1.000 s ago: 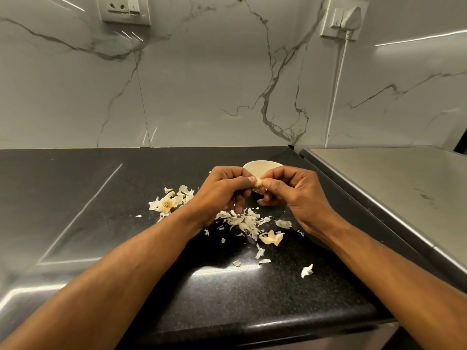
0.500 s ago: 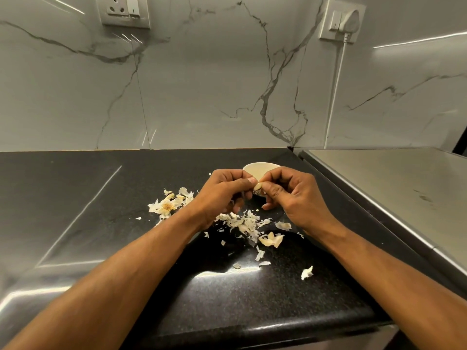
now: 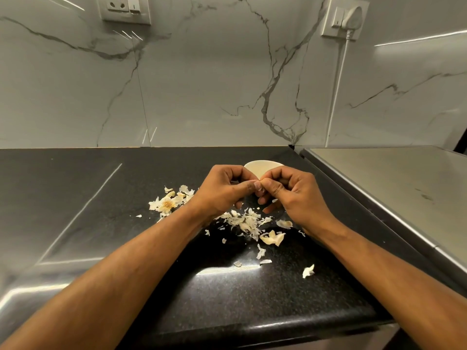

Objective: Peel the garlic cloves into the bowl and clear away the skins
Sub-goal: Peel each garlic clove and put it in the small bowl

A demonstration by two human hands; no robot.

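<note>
Head view: I see both hands meeting thumb to thumb above the black counter [image 3: 75, 203]. The left hand [image 3: 225, 192] and the right hand [image 3: 294, 193] have their fingers curled inward and their tips pressed together at one spot. I judge that a garlic clove is pinched between them there, but the fingers hide it, so I cannot give its long axis.

The bowl [image 3: 260, 166] stands directly behind the hands, on their far side, with only its rim and part of its inner wall showing. Both hands are about equally near it. I cannot see whether it holds any cloves.

The skins [image 3: 246, 222] lie scattered on the counter below and on the near side of the hands. A second cluster, the husk [image 3: 166, 204], lies to the left.

My judgement: the drop into the bowl needs a short forward reach, away from the skins.
</note>
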